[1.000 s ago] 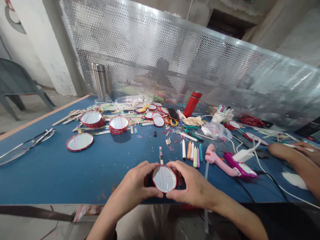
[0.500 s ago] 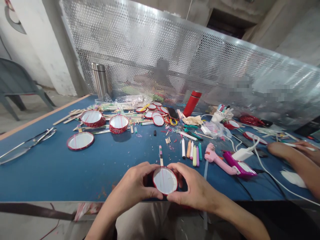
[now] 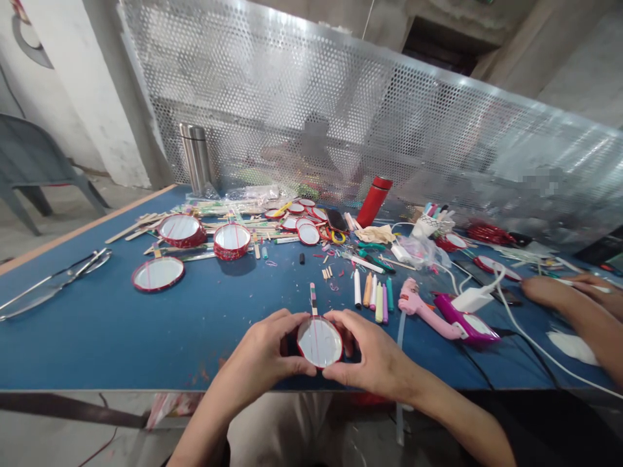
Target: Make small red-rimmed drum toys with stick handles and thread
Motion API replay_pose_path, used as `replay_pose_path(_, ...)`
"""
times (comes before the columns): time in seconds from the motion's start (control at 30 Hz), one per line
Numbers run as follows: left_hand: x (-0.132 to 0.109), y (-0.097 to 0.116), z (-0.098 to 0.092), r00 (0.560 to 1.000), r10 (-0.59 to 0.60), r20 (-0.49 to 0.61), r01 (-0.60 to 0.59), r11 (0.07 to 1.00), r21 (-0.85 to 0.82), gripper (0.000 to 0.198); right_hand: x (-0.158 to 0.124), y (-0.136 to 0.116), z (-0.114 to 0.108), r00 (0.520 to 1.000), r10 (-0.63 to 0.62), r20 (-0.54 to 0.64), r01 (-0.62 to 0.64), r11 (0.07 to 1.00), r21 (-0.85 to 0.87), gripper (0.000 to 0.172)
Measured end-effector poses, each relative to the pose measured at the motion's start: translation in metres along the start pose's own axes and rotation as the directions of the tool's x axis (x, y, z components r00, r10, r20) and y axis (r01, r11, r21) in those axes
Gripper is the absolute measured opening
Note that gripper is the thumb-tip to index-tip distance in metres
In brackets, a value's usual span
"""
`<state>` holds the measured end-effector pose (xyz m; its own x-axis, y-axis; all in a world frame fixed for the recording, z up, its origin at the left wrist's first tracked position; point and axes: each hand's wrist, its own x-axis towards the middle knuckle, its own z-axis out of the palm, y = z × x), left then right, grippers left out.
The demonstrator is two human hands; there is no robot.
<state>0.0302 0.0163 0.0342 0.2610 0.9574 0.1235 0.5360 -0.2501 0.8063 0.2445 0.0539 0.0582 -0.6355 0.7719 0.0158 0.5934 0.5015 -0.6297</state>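
Both of my hands grip one small round mirror with a red rim (image 3: pixel 320 342) over the near edge of the blue table (image 3: pixel 121 331). My left hand (image 3: pixel 265 359) wraps its left side, thumb under the rim. My right hand (image 3: pixel 372 353) curls around its right side. A striped stick (image 3: pixel 314 299) rises from behind the mirror.
Several more red-rimmed mirrors (image 3: pixel 158 273) and craft sticks lie at the far left. Coloured markers (image 3: pixel 373 294), a pink glue gun (image 3: pixel 423 311) and a purple one (image 3: pixel 467 324) with cables lie to the right. A red bottle (image 3: pixel 374 201) and steel flask (image 3: pixel 197 159) stand by the perforated screen. Another person's hands (image 3: pixel 569 292) work at far right.
My hands and the mirror have shifted slightly up and away from me, with the mirror tilting a little; the grip stays the same.
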Motion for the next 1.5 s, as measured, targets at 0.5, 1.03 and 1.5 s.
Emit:
replay_pose_path(0.5, 0.002, -0.001, 0.001, 0.999, -0.004, -0.033, 0.005, 1.000, 0.029, 0.054, 0.004, 0.001, -0.001, 1.000, -0.014, -0.027, 0.013, 1.000, -0.027, 0.063)
replay_pose_path(1.03, 0.008, 0.006, -0.007, 0.994, -0.069, 0.088, 0.066, 0.997, 0.029, 0.039, 0.008, 0.003, -0.003, 1.000, -0.005, 0.014, 0.006, 1.000, -0.021, 0.059)
replay_pose_path(1.5, 0.017, 0.001, -0.007, 0.980, -0.148, 0.129, 0.156, 0.986, -0.054, 0.049, 0.019, 0.006, -0.005, 1.000, 0.005, 0.006, -0.005, 0.999, -0.051, 0.058)
